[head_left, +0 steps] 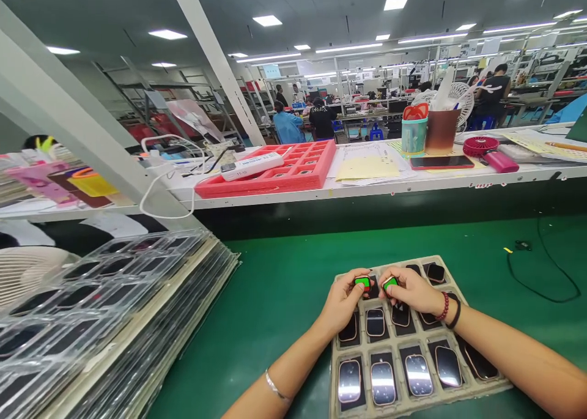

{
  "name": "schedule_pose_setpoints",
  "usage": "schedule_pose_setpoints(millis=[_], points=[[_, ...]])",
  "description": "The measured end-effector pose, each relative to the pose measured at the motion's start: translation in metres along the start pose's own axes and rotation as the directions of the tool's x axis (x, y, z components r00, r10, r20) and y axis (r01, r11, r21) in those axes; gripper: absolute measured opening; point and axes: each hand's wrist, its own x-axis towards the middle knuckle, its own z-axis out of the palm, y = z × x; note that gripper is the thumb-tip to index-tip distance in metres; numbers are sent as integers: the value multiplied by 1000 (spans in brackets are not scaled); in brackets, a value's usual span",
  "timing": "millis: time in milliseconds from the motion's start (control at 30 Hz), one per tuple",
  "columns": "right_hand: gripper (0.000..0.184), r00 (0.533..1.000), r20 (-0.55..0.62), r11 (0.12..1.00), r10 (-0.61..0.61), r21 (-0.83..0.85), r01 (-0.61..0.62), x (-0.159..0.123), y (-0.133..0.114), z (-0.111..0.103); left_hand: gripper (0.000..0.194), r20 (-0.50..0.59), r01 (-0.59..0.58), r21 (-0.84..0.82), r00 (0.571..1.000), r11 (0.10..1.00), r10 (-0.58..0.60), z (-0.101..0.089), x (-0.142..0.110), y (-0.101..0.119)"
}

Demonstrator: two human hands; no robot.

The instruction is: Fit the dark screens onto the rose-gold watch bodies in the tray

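A small green-and-black piece is pinched between the fingers of the left hand, and a matching piece is pinched by the right hand. Both hands are held close together just above a molded pulp tray, whose pockets are filled with glossy rounded panels. The tray rests on the green desk, with stacked clear plastic trays to its left.
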Motion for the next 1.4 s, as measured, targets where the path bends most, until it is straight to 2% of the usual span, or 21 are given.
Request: schedule_pose_setpoints(millis=[200,467,700,967,1133,1400], points=[[17,1000,6,1000,-7,17,7,0,1,-2,32,-3,-34,-39,999,999,33,1,2,-5],[18,1000,6,1000,-3,14,3,1,0,-2,27,11,-71,6,997,997,71,-1,1,-3],[17,999,-8,998,-38,-59,38,-1,-2,-1,31,18,-55,36,998,998,55,-1,1,-2],[15,998,-1,996,-58,-73,57,-1,-3,-1,35,23,-41,-10,999,999,41,0,0,-2],[23,1000,14,1000,-10,-15,10,0,1,-3,37,12,-25,-8,1000,1000,25,0,-1,-2],[32,1000,7,999,9,-31,-9,2,6,-5,46,26,-56,-50,998,997,57,1,0,-5]])
